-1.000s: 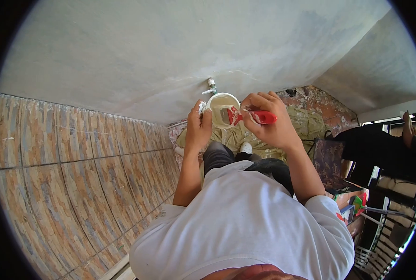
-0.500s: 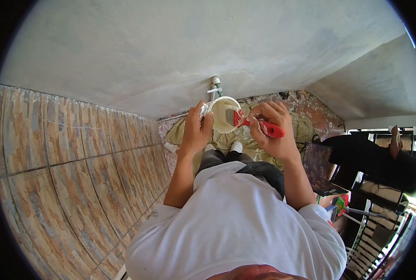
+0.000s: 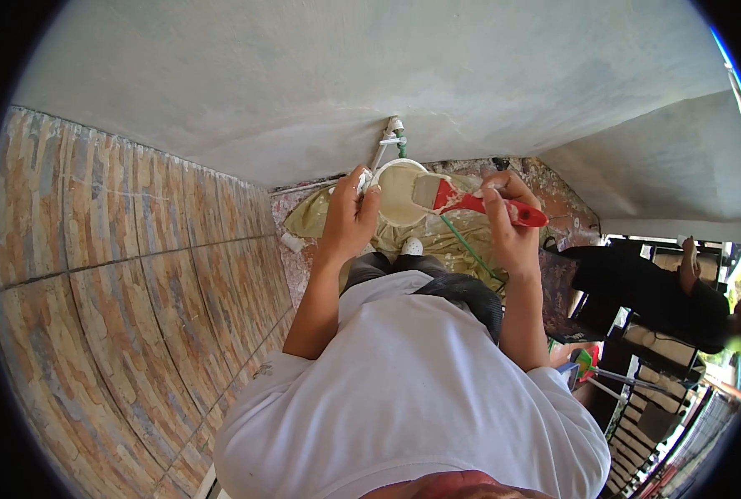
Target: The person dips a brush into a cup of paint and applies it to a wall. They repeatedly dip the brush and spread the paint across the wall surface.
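My left hand (image 3: 350, 223) grips the near left side of a round white tub (image 3: 376, 178), thumb and fingers closed at its rim. Pale cream paste (image 3: 399, 193) lies inside the tub. In my right hand (image 3: 513, 226) is a putty knife (image 3: 462, 200) with a red handle, held with the fingers closed round the grip. Its greyish blade points left over the tub's right rim, and cream paste is smeared on the blade and handle. White smears mark the fingers of my left hand.
A grey wall (image 3: 304, 75) rises ahead, with a pipe and tap (image 3: 397, 137) low on it. Stone-patterned tiles (image 3: 129, 216) run along the left. A spattered drop cloth (image 3: 312, 218) covers the floor, crossed by a thin green rod (image 3: 473, 249). A person in black (image 3: 636, 279) is at right.
My right hand has moved right and drawn the putty knife partly out over the tub's rim. The green rod has come into sight. The view has shifted slightly.
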Motion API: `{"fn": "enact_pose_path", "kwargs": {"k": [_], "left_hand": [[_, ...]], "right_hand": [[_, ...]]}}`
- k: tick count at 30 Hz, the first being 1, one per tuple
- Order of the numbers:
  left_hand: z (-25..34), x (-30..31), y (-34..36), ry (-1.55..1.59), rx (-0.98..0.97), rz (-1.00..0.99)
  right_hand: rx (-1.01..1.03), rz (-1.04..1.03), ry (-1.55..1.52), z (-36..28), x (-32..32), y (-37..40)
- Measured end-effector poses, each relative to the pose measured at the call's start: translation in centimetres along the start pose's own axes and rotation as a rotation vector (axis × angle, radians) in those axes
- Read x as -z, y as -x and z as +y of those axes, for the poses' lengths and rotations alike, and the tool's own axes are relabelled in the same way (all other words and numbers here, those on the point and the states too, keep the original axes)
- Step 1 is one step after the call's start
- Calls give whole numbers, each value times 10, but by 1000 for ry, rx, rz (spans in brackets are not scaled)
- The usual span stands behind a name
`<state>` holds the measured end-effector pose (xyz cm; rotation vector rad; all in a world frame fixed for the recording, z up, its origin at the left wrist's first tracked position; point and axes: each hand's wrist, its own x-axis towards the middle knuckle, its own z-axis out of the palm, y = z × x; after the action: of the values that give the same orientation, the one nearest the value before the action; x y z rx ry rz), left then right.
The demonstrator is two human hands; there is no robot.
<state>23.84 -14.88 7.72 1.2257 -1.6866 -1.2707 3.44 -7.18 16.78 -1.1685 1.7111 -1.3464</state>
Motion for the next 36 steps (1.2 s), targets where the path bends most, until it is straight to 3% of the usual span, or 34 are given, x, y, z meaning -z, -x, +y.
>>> {"fn": "enact_pose_path", "kwargs": {"k": [6, 9, 16, 18, 25, 28, 30, 31, 33, 36], "left_hand": [[-21, 7, 4, 132, 104, 93], [-13, 15, 8, 275, 152, 127], [7, 25, 16, 483, 286, 228], [4, 26, 14, 489, 282, 240], [10, 31, 10, 581, 228, 240], [9, 31, 10, 591, 209, 239], [5, 31, 8, 591, 195, 228], [3, 31, 8, 587, 170, 206], [0, 31, 10, 592, 149, 187], [-1, 29, 11, 604, 153, 189]], "right_hand": [[-50, 82, -226, 33, -6, 6], [-171, 119, -570, 42, -11, 8], [-351, 205, -773, 53, -30, 16], [-317, 53, -927, 56, -32, 17], [-300, -70, -1111, 73, -37, 24], [-378, -125, -1222, 75, -38, 27], [-603, -102, -1344, 79, -40, 27], [-604, -103, -1338, 81, -41, 27], [-741, -253, -1475, 81, -44, 27], [-823, -213, -1463, 76, -49, 29]]}}
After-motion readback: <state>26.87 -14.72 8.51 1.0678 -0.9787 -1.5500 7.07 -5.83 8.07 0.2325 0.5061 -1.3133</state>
